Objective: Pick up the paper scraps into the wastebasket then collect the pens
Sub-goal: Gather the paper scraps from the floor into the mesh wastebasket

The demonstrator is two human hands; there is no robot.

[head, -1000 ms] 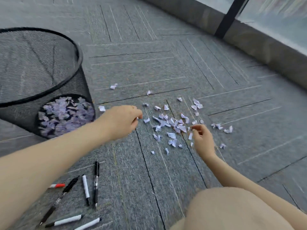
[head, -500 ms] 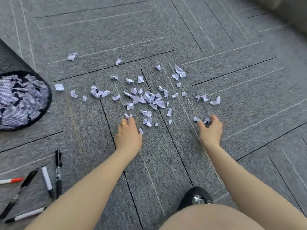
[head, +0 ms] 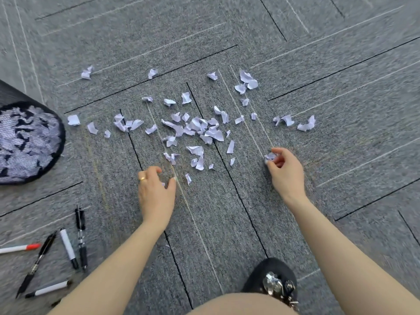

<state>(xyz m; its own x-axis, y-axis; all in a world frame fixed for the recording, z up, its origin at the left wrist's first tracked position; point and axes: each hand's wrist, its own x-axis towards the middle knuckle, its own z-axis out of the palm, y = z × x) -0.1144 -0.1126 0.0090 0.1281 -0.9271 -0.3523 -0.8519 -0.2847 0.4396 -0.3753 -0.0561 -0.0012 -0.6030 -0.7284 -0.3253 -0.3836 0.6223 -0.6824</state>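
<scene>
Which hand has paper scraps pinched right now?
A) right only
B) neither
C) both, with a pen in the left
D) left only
A: the right hand pinches a small wad of paper scraps between thumb and fingertips, while the left hand hovers curled over the carpet with nothing clearly gripped; the pens lie untouched.

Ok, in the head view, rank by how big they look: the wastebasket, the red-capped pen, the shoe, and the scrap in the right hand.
1. Wastebasket, though cut off by the frame edge.
2. Shoe, nearer the camera, so its rank is unsure.
3. Red-capped pen, partly cut off.
4. Scrap pinched in the right hand.
</scene>
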